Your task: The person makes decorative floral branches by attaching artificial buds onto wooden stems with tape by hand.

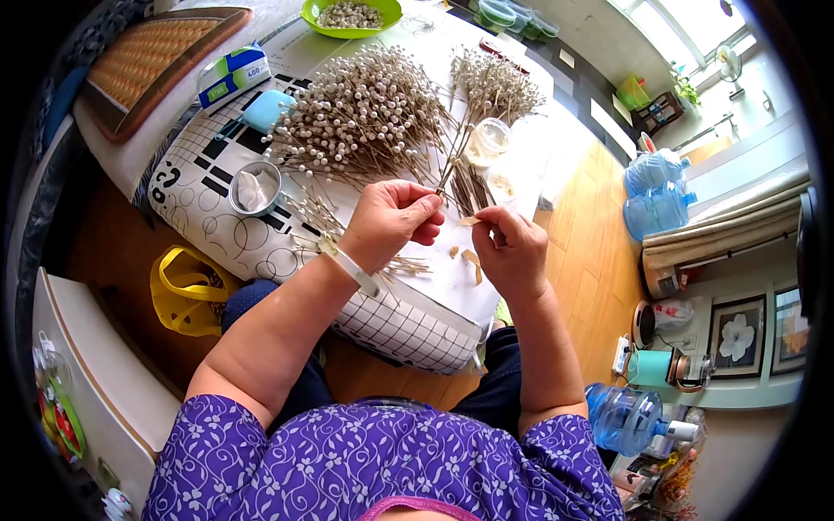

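My left hand (395, 219) is closed in a pinch on thin brown stems, whose tops reach up toward a bunch of small buds (497, 85). Just to its right, my right hand (508, 247) pinches a small strip of brown tape (470, 220). A large heap of white-beaded stems (360, 113) lies beyond my left hand. Bare brown sticks (472, 189) lie between and beyond my hands, near an open round tub (488, 141). Small tape pieces (472, 258) rest on the white surface below. More beaded stems (317, 213) lie by my left wrist.
A metal tin (255, 188) with white tissue, a light blue case (268, 111) and a tissue pack (234, 76) are on the left. A green bowl (352, 17) of beads stands at the far edge. A yellow bag (187, 291) is below left; water bottles (656, 208) stand right.
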### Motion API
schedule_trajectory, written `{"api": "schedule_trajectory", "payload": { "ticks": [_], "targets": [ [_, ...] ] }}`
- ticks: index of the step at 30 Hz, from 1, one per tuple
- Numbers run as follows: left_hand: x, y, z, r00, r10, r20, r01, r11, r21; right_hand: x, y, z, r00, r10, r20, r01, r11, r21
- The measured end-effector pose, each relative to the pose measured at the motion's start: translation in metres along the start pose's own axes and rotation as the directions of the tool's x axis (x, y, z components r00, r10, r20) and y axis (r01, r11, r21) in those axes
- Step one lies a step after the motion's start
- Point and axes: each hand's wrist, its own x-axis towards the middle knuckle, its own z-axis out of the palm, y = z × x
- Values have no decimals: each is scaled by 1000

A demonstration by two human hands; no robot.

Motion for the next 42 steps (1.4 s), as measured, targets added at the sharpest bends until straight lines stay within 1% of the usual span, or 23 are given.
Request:
{"api": "schedule_trajectory", "payload": {
  "ticks": [2, 6, 8, 12, 14, 15, 16, 18, 20, 22, 24, 26, 27, 28, 31, 33, 34, 36, 38, 40, 42],
  "targets": [
    [0, 0, 1, 999, -27, -17, 27, 1000, -11, 0, 0, 1, 1000, -9, -17, 9, 1000, -9],
    [0, 0, 1, 1000, -25, -16, 25, 1000, -2, 4, 0, 0, 1000, 11, -25, -12, 1000, -24],
    [-1, 0, 1, 1000, -22, -14, 22, 1000, 0, 3, -1, 0, 998, 66, -14, -66, 998, -18],
    [1, -2, 0, 999, -13, -29, 13, 1000, 26, 1, 1, 8, 999, 47, -10, -47, 999, 26],
    [1, -5, 1, 997, 65, -32, -64, 997, 45, -3, -2, 12, 985, 166, 45, -170, 976, 134],
    [1, -7, 1, 997, 65, -33, -64, 997, 45, -4, -3, 15, 978, 199, 54, -206, 956, 207],
    [2, -8, 2, 996, 76, -54, -74, 996, 43, -7, -4, 19, 978, 199, 55, -206, 956, 207],
    [3, -8, 4, 993, 89, -71, -86, 995, 44, -12, 0, 27, 960, 262, 102, -281, 896, 344],
    [4, -10, 4, 991, 100, -94, -94, 993, 69, -12, 0, 31, 967, 235, 99, -255, 901, 350],
    [4, -11, 4, 989, 115, -96, -111, 993, 38, -12, -6, 31, 947, 285, 149, -322, 862, 391],
    [5, -14, 3, 986, 132, -99, -132, 991, 7, -12, -10, 31, 947, 278, 160, -320, 861, 395],
    [7, -15, 3, 981, 169, -95, -171, 985, -12, -13, -14, 35, 926, 332, 183, -377, 756, 536],
    [7, -14, 3, 981, 171, -93, -173, 985, -12, -14, -14, 37, 920, 343, 188, -388, 735, 556],
    [6, -13, 4, 982, 164, -92, -167, 986, -26, -14, -16, 37, 921, 342, 187, -386, 736, 556],
    [4, -11, 4, 985, 142, -97, -148, 987, -58, -13, -18, 37, 959, 280, 55, -270, 830, 489],
    [3, -9, 5, 987, 129, -100, -137, 988, -76, -10, -10, 35, 964, 262, 42, -251, 851, 462],
    [3, -8, 5, 989, 110, -103, -116, 992, -52, -8, -7, 34, 970, 243, 29, -231, 871, 434],
    [2, -7, 4, 990, 93, -109, -96, 995, -28, -4, -5, 29, 965, 257, 43, -252, 875, 413],
    [2, -7, 4, 993, 77, -89, -79, 997, -20, -3, 1, 28, 968, 245, 49, -247, 908, 338],
    [2, -7, 4, 993, 72, -88, -74, 997, -16, -3, 3, 27, 967, 251, 40, -250, 908, 335],
    [3, -7, 4, 994, 70, -87, -72, 997, -12, -4, 4, 26, 982, 187, -3, -179, 944, 278]
  ]
}}
